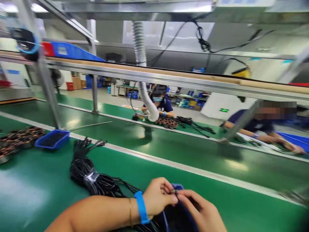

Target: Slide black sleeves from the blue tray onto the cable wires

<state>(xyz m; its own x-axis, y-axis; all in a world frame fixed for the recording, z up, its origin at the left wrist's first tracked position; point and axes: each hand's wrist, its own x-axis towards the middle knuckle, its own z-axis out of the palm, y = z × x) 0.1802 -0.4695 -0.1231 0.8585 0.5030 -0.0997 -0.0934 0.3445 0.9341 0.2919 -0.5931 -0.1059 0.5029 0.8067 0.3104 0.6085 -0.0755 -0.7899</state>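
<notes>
My left hand (161, 196), with a blue band at the wrist, pinches a tiny part whose kind is too small to make out. Fingertip to fingertip with it, my right hand (201, 206) closes on the same spot. Below both hands sits a blue bin (166, 219) with dark contents, partly covered by my fingers. A bundle of black cables (90, 175), tied round the middle, lies to the left and runs under my left forearm.
At the left are a small blue tray (54, 140) and a pile of copper-coloured parts (21, 141). A metal-edged shelf (149, 75) on posts crosses ahead. A white flexible hose (145, 93) hangs down. Two people work across the green bench (135, 161).
</notes>
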